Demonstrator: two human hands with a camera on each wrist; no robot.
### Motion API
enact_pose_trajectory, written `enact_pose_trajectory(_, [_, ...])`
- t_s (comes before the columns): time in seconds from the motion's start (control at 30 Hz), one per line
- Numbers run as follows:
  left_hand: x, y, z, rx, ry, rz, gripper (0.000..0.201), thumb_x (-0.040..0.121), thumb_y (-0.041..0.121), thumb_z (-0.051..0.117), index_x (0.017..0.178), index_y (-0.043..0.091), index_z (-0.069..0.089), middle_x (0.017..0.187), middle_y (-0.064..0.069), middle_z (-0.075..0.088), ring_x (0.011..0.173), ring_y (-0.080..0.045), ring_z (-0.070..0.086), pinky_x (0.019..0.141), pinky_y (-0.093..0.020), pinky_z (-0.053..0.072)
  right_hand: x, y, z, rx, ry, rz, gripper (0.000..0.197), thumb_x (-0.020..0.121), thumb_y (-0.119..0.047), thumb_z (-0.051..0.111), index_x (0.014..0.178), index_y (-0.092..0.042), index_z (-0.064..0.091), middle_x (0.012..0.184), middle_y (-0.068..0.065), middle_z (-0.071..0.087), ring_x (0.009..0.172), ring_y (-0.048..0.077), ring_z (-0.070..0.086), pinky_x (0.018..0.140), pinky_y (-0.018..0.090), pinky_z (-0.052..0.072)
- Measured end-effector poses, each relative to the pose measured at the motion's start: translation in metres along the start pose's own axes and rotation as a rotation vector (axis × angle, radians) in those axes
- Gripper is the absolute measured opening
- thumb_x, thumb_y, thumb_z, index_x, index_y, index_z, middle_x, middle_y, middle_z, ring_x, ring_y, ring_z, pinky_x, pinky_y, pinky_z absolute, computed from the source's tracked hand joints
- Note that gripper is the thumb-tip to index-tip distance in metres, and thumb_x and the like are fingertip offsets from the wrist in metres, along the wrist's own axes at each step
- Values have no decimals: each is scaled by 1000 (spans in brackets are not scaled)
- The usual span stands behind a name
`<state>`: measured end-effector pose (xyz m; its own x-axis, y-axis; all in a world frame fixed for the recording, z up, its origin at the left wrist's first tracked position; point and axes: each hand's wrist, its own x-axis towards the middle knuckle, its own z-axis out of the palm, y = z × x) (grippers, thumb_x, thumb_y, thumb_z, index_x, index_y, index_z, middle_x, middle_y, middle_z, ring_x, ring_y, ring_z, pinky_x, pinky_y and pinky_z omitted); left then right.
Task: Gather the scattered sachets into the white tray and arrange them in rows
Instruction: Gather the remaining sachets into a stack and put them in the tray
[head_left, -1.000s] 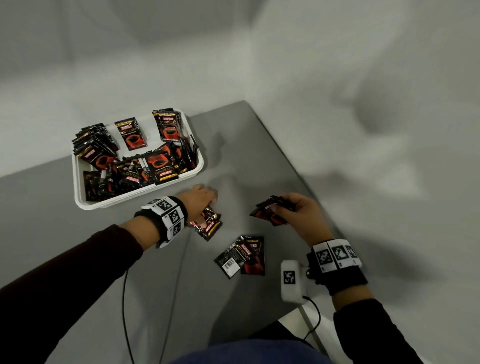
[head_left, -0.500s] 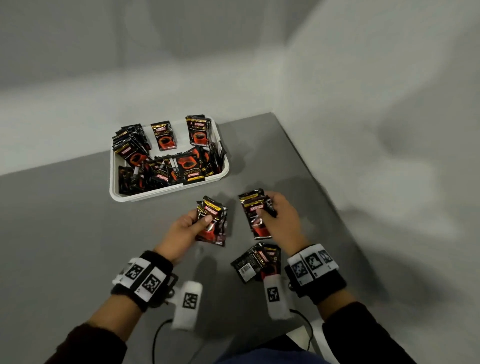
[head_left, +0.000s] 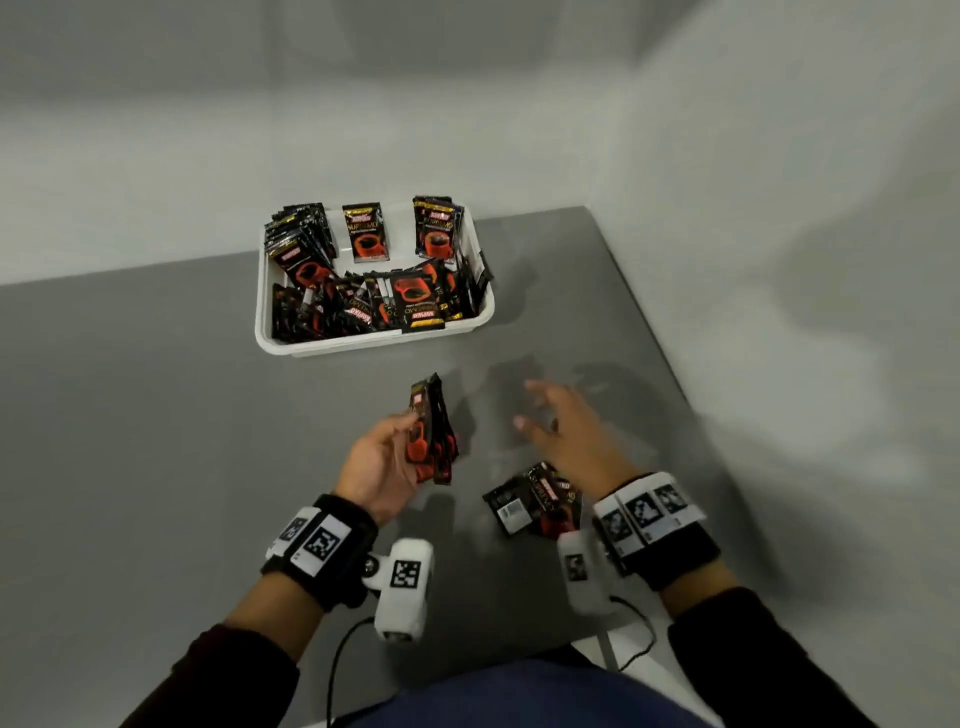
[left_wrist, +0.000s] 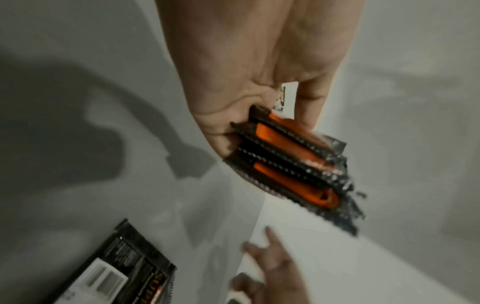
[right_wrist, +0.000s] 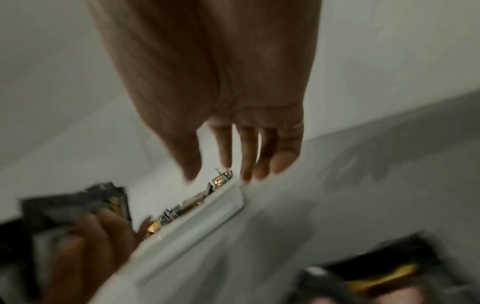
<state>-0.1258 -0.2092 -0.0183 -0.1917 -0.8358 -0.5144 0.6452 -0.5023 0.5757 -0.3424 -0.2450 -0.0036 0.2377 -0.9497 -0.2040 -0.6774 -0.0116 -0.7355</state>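
Left hand (head_left: 382, 462) fingers pinching stack of sachets (head_left: 432, 431), upright above counter (head_left: 156, 415). Right hand (head_left: 566, 431) fingers spread, empty, above loose sachets (head_left: 535, 501). White tray (head_left: 374, 343) far, part-filled.

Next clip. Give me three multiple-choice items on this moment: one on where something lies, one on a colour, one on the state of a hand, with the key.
1. Where do the loose sachets on the table lie?
A. beside the right wrist
B. on the tray's rim
C. left of the left hand

2. What colour is the tray?
A. blue
B. white
C. black

3. What is the right hand doing?
A. gripping a sachet stack
B. open, holding nothing
C. resting in the tray

Key: 1 A, the head view shows them on the table next to the right wrist band. 2 B, its rim and walls are white. 3 B, its fingers are spread and empty, while the left hand holds the sachet stack.
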Motion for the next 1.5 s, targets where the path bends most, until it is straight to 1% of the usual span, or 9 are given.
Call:
enact_pose_trajectory(0.17, [-3,-2,-6,-199,-51,-63,47,67,24,37,107,15,58,77,2,58,56,-11,55,52,-18,47,-22,23,20,-557,-443,-80,65,73,-43,71,131,-30,45,131,0,40,118,26,36,101,43,35])
enact_pose_trajectory(0.43, [-2,-6,-18,-211,-80,-47,50,67,20,39,109,12,64,74,-1,62,71,-19,65,70,-29,57,-14,6,25,-411,-159,19,19,81,-15,62,98,-25,64,104,-4,62,104,19,50,92,36,38])
enact_pose_trajectory(0.6, [3,-8,-24,-212,8,-2,45,67,18,38,105,9,60,74,-5,64,85,-27,68,87,-40,52,-7,-23,1,65,-93,37,19,85,-8,62,97,-20,70,91,-3,68,78,4,59,67,4,41])
enact_pose_trajectory(0.73, [7,-6,-23,-200,-11,-29,45,67,18,37,104,7,60,75,-7,64,88,-30,67,84,-41,55,-2,-49,0,148,164,-9,17,81,-7,68,95,-17,67,85,-4,65,78,8,59,74,16,48])
enact_pose_trajectory(0.83, [7,-3,-21,-311,-47,-48,40,64,16,38,92,4,64,73,-10,64,88,-33,68,90,-46,51,-7,-73,8,-90,428,-413,16,75,-3,72,88,-14,71,82,-2,69,74,17,61,74,25,45])
enact_pose_trajectory(0.93, [5,3,-22,-385,-99,-18,41,63,17,36,83,2,68,72,-10,63,83,-31,68,97,-49,46,-15,-74,22,-448,325,-830,38,58,9,79,90,-10,74,86,3,73,63,23,65,54,27,52])
enact_pose_trajectory(1.13, [-1,27,-46,-283,-26,-29,39,62,18,35,87,6,62,69,-8,60,83,-31,67,81,-47,56,-5,-65,2,-178,86,-654,20,70,9,65,83,-4,73,90,8,68,73,20,66,66,27,52])
enact_pose_trajectory(1.3, [-4,27,-41,-143,-100,-119,36,62,19,35,88,6,56,84,-13,66,86,-35,67,90,-49,45,8,-80,5,148,-64,-581,21,65,9,61,69,-11,65,77,0,61,68,9,59,66,20,50])
enact_pose_trajectory(1.5, [-3,8,-13,-20,-180,-238,43,65,19,36,87,4,69,87,-13,67,72,-26,64,65,-34,54,5,-82,26,252,-157,-453,33,71,9,58,94,-12,67,103,-6,60,69,16,59,68,26,50])
